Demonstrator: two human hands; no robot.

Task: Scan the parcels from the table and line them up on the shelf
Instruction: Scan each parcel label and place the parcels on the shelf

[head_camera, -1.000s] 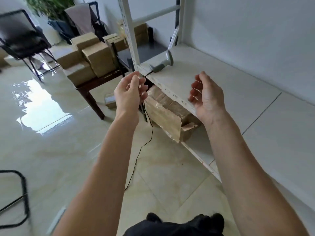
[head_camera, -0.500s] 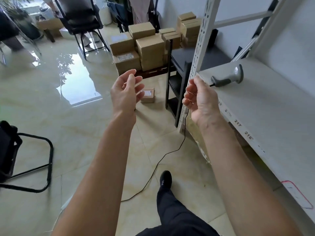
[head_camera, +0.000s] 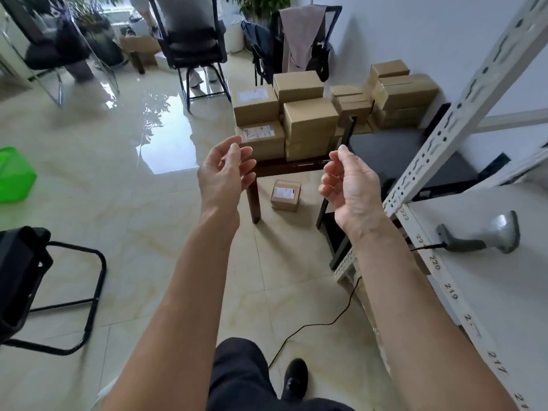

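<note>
Several brown cardboard parcels [head_camera: 308, 123] are stacked on a dark wooden table [head_camera: 284, 169] ahead of me. One small parcel [head_camera: 285, 194] lies on the floor under the table. A grey handheld scanner [head_camera: 486, 237] lies on the white shelf board [head_camera: 489, 292] at my right, its black cable running down to the floor. My left hand [head_camera: 222, 176] and my right hand [head_camera: 350, 182] are raised in front of me, fingers loosely curled, holding nothing, both short of the table.
A white perforated shelf upright [head_camera: 444, 126] rises at right. A black side table [head_camera: 400, 161] stands between it and the parcels. Black chairs [head_camera: 192, 46] stand at the back, another [head_camera: 35, 280] at left, with a green basket [head_camera: 14, 173] at far left.
My view has turned from the shelf toward the parcel table. My right hand has let go of the scanner cable, and both hands have come forward empty.
</note>
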